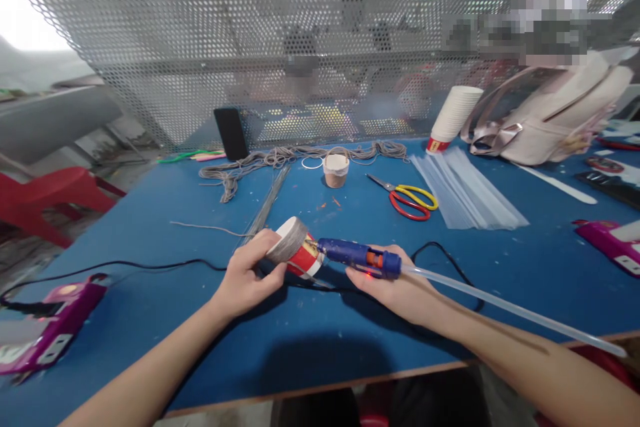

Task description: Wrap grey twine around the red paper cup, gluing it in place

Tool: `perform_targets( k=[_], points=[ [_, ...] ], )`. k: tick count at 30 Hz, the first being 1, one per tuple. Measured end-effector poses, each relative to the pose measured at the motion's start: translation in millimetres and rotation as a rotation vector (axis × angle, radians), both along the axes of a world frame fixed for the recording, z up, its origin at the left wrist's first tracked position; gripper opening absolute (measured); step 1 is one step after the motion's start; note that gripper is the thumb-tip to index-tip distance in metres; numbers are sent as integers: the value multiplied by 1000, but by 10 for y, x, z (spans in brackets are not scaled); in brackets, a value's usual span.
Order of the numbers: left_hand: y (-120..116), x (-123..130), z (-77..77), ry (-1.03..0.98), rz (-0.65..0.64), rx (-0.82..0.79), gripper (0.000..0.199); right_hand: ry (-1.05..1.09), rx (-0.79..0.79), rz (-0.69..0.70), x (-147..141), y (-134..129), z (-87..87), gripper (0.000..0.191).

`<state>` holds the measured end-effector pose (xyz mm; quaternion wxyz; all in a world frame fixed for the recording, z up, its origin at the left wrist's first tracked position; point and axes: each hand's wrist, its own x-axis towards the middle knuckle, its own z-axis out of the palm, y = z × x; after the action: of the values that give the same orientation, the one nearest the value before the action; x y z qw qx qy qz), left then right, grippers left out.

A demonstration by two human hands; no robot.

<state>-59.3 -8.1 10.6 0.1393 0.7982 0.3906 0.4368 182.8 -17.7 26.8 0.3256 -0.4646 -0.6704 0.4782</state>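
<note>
My left hand is wrapped round a paper cup that lies tilted on its side. Grey cord is wound round the part near its rim, while the red and white part below is bare. In my right hand is a blue hot glue gun, its nozzle pointing left at the cup's side by the cord's edge. A long clear glue stick sticks out of the gun's back. A loose strand of cord trails left from the cup.
Scissors, a small basket-like cup, grey cord bundles and translucent strips lie ahead. Stacked paper cups, a backpack and a phone stand behind. Purple power strips flank me; a black cable crosses the table.
</note>
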Motion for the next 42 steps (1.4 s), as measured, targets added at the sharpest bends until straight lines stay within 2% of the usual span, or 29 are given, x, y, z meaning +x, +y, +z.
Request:
perform_targets(
  k=[6,12,37,42],
  points=[
    [-3,1,8,9,0,-21,6,-27,95,42,-1,-36,-29,24],
    [4,10,16,1,9,-44,7,-15,50,23,14,-7,-28,25],
    [-13,4,45,16,31,-95,8,-32,99,36,21,-8,-1,24],
    [-19,-13,36,15,31,-93,9,-34,67,32,30,1,-4,24]
  ],
)
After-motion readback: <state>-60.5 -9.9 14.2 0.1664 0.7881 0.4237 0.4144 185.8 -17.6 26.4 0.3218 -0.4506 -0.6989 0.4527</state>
